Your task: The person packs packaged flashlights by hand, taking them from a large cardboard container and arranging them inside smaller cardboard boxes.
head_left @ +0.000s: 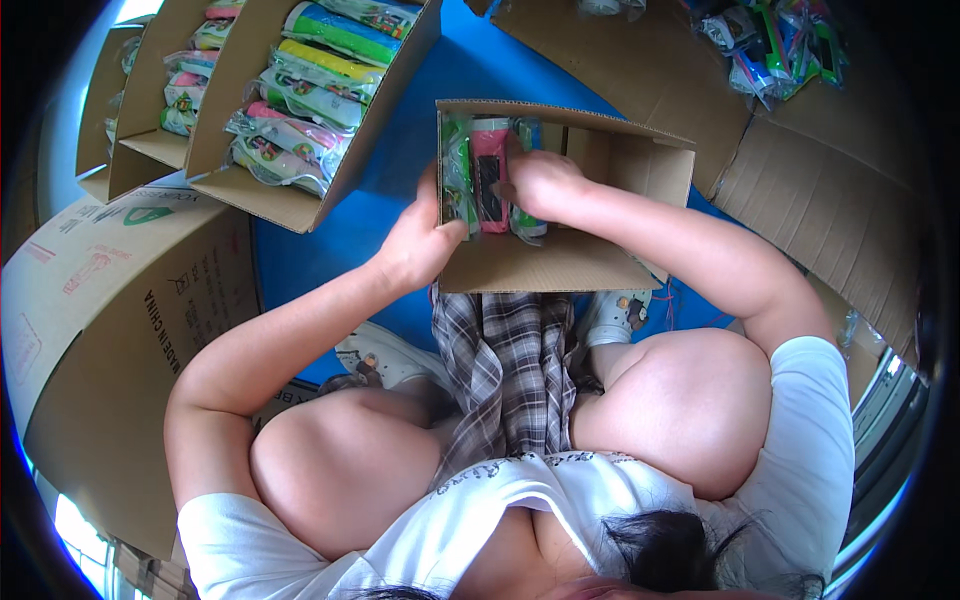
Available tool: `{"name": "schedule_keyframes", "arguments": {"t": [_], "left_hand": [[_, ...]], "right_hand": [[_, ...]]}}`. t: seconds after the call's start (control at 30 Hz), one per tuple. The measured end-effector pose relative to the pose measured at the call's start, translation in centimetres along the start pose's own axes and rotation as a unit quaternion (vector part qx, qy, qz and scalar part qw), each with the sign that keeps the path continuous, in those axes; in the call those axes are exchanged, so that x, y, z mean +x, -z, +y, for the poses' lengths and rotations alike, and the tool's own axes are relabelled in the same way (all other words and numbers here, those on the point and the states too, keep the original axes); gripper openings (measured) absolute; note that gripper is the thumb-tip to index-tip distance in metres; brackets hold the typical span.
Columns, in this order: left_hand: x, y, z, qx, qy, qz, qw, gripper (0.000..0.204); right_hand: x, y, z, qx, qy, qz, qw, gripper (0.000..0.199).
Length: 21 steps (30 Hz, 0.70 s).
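Observation:
An open cardboard box (550, 265) rests in front of me on its side, its opening facing me. Plastic-wrapped packets stand in a row at its left end: a green one (458, 165), a pink one (490, 217) with a dark panel, and a green-and-blue one (529, 226). My left hand (425, 245) is closed on the box's left wall, thumb toward the opening. Inside the box, my right hand (548, 187) wraps over the green-and-blue packet, its fingertips against the pink one. Part of its grip is hidden.
Cartons (270, 205) filled with similar colourful packets stand at the far left. Beside my left arm is a large printed carton (130, 350). Flattened cardboard (820, 180) lies at right, with a pile of bagged packets (775, 50) on it. The surface (400, 120) beneath is blue.

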<state>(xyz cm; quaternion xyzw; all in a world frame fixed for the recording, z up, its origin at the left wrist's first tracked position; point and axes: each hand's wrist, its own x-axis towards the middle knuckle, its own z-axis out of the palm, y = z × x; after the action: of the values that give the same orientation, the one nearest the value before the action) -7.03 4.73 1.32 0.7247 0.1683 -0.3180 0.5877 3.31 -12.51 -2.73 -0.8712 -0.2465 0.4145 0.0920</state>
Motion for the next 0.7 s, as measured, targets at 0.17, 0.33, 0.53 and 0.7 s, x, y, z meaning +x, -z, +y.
{"name": "schedule_keyframes", "arguments": {"t": [0.17,0.33,0.53,0.7], "left_hand": [[0.4,-0.5,-1.2,-0.060,0.017,0.004,0.998,0.057],[1.1,-0.2,0.2,-0.005,0.019,-0.035,0.999,0.054],[0.5,-0.4,0.8,0.004,0.018,-0.013,1.000,0.052],[0.4,-0.2,0.4,0.020,0.009,-0.039,0.999,0.052]], "right_hand": [[5.7,-0.8,-0.5,0.077,-0.076,-0.147,0.983,0.026],[7.1,-2.9,2.2,-0.005,0.005,-0.046,0.999,0.038],[4.5,-1.3,-0.3,0.079,-0.066,0.045,0.994,0.052],[4.0,-3.2,-0.5,0.148,-0.111,0.092,0.978,0.051]]}}
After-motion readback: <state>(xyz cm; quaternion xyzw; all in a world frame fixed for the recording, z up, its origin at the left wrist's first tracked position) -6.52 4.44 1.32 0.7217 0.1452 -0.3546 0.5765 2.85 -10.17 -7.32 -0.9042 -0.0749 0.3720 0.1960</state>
